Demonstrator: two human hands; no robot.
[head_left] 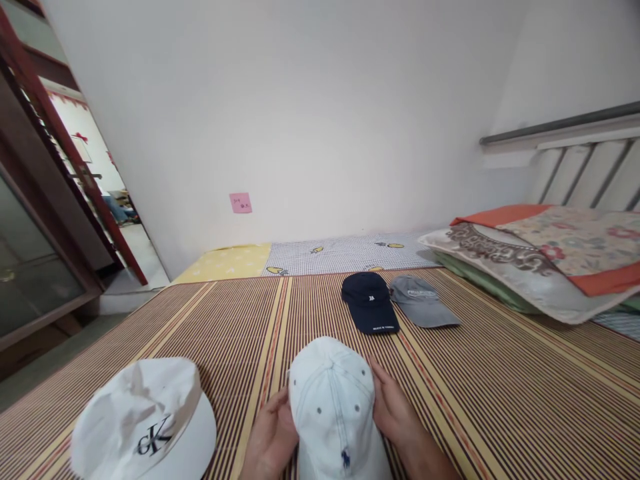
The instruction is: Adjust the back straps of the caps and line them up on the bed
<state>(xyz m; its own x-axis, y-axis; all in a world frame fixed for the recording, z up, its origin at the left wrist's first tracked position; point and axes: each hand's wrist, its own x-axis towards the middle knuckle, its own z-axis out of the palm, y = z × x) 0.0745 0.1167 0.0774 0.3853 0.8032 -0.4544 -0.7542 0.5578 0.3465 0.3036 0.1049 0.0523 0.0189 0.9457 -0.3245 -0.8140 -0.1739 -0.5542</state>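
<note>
CK cap [145, 400] L of pony-logo cap [333, 400] on sleeping mat [240, 333]; 2 caps [367, 303] behind, to R; pillows [500, 257] far R.

The white cap [143, 420] reads "CK", and the pale cap [331, 400] bears a blue horse-and-rider emblem [346, 457].

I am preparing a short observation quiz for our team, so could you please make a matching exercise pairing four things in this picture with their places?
Things:
1. pale blue cap
2. white cap
3. gray cap
4. pink note

Places:
A. stuck to the wall
B. in the picture's lower left, on the striped mat
C. held between the left hand and the right hand
D. just right of the navy cap in the picture

Pairs: 1-C, 2-B, 3-D, 4-A
</note>
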